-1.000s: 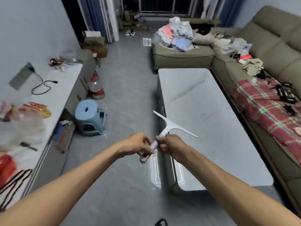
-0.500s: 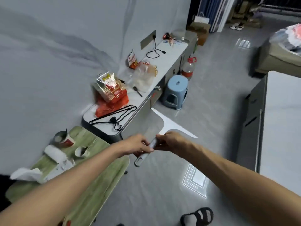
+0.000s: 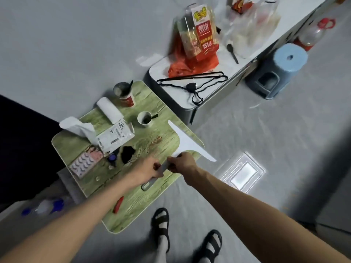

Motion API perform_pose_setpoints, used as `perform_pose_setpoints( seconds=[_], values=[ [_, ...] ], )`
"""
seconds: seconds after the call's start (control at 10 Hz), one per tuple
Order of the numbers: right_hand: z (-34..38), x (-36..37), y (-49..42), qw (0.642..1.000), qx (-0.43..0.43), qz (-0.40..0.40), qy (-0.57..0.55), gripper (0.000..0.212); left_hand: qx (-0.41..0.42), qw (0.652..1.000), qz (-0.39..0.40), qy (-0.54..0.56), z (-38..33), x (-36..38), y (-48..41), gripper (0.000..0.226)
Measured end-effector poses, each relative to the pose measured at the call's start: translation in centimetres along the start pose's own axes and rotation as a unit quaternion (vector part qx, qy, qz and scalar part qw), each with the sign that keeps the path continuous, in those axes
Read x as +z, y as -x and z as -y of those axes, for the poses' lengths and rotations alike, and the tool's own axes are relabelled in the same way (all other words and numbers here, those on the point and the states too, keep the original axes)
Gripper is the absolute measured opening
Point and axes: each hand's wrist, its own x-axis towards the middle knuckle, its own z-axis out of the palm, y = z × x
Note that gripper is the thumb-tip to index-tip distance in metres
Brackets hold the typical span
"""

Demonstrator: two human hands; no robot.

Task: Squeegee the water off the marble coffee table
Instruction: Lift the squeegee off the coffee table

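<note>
Both hands are holding the squeegee point(image 3: 187, 143) in the air above the near-right edge of a green wood-grain table point(image 3: 152, 202). The left hand point(image 3: 147, 170) is wrapping its fingers point(image 3: 157, 168) round the grey handle, whose looped end is poking out below the palm. The right hand point(image 3: 183, 163) is pinching the neck just under the white blade, which is slanting up and away over the table edge and the grey floor point(image 3: 247, 130). A tissue pack point(image 3: 114, 137), a paper roll point(image 3: 110, 110), two used cups point(image 3: 145, 118) and a tray of false lashes point(image 3: 85, 164) are lying on the table. Beyond, a low white table point(image 3: 171, 95) is carrying snack bags point(image 3: 201, 35) and a black hanger point(image 3: 191, 80), with a blue stool point(image 3: 279, 71) sitting beside it
</note>
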Motion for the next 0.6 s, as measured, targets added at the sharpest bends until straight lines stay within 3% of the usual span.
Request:
perform_pose_setpoints(
  seconds=[0.2,0.4,0.6],
  values=[
    [-7.2,8.7,-15.8,0.998,-0.016,-0.024,0.06,0.021,-0.035,0.999,-0.022,-0.03,12.1,6.2,-12.5,0.025],
    [-9.4,11.4,-19.0,0.998,-0.014,-0.038,0.058,0.018,-0.044,0.997,-0.041,-0.054,15.2,7.7,-14.9,0.032],
    [-8.3,9.4,-18.3,0.995,0.022,0.052,0.083,0.015,-0.076,0.995,-0.013,-0.065,13.7,7.0,-15.0,0.031]
  ],
)
